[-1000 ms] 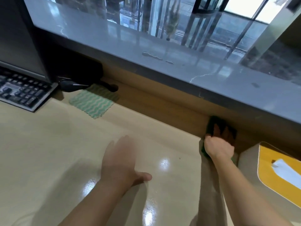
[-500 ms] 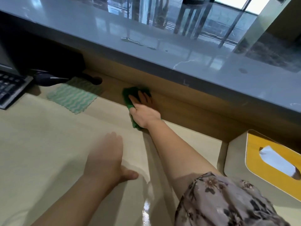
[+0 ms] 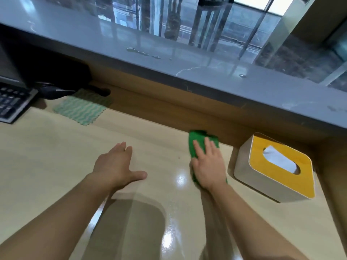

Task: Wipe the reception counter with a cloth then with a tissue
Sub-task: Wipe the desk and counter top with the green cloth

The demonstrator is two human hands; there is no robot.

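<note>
Right hand [image 3: 208, 166] pressed flat, fingers spread, on a crumpled bright green cloth [image 3: 201, 141] lying on the pale glossy wooden desk surface [image 3: 56, 166], close under the wooden upstand of the raised grey stone counter ledge [image 3: 187, 59]. Left hand [image 3: 116, 164] open, palm down on the desk, well left of the cloth, holding nothing. Just right of the right hand, a beige tissue box with yellow top [image 3: 274, 166], white tissue [image 3: 277, 158] poking out. Far left beyond the left hand, a pale green wavy-patterned cloth [image 3: 80, 109] and a dark keyboard [image 3: 11, 102].
</note>
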